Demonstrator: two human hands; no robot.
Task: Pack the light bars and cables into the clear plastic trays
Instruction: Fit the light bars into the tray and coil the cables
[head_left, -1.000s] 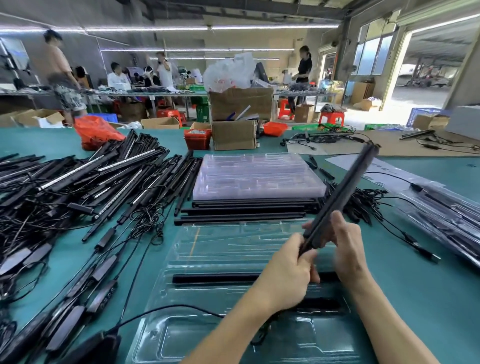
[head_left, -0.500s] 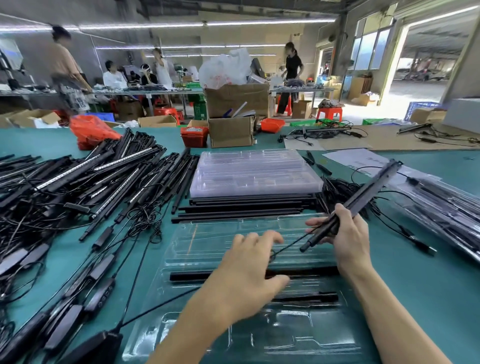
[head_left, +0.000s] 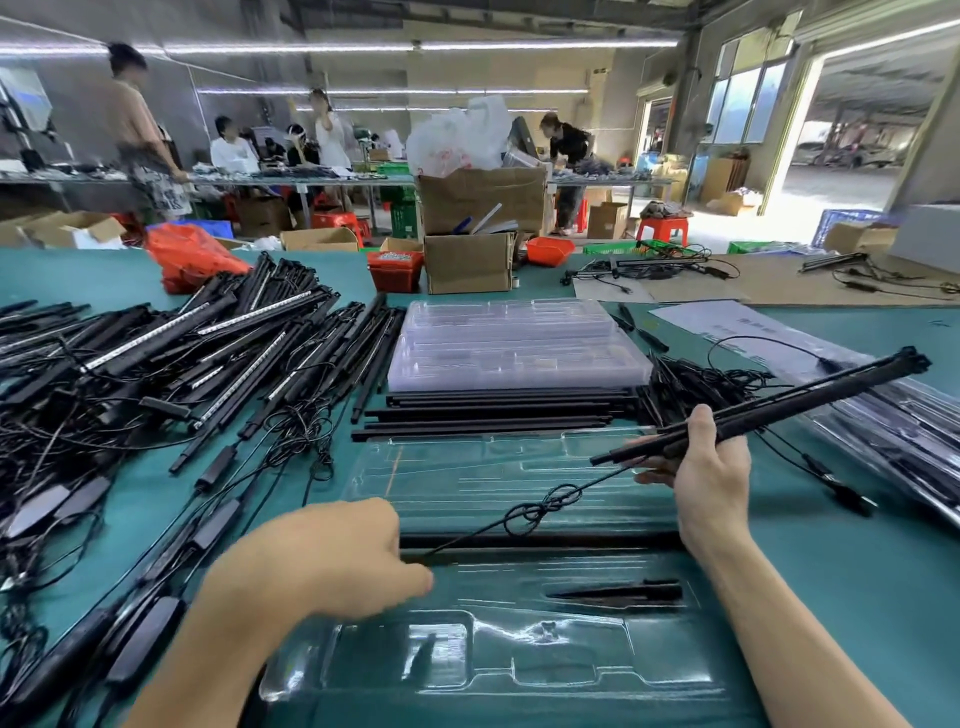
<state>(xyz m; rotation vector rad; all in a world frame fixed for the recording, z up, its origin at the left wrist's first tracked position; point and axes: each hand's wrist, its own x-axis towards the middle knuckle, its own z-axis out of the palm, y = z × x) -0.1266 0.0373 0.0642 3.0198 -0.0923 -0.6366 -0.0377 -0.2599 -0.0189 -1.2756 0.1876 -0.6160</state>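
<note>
With the right hand (head_left: 711, 483) clamped round the light bars (head_left: 769, 410) and the left hand's (head_left: 332, 556) fingers pinching their cable (head_left: 540, 512), I'd ease that knot slack over the clear tray (head_left: 498, 670) below them.

two hands (head_left: 332, 558), one open tray (head_left: 519, 675)

We hold our right hand (head_left: 711, 483) raised, fingers curled closed; our left hand (head_left: 337, 556) reaches low, apparently pinching, though blurred.
</note>
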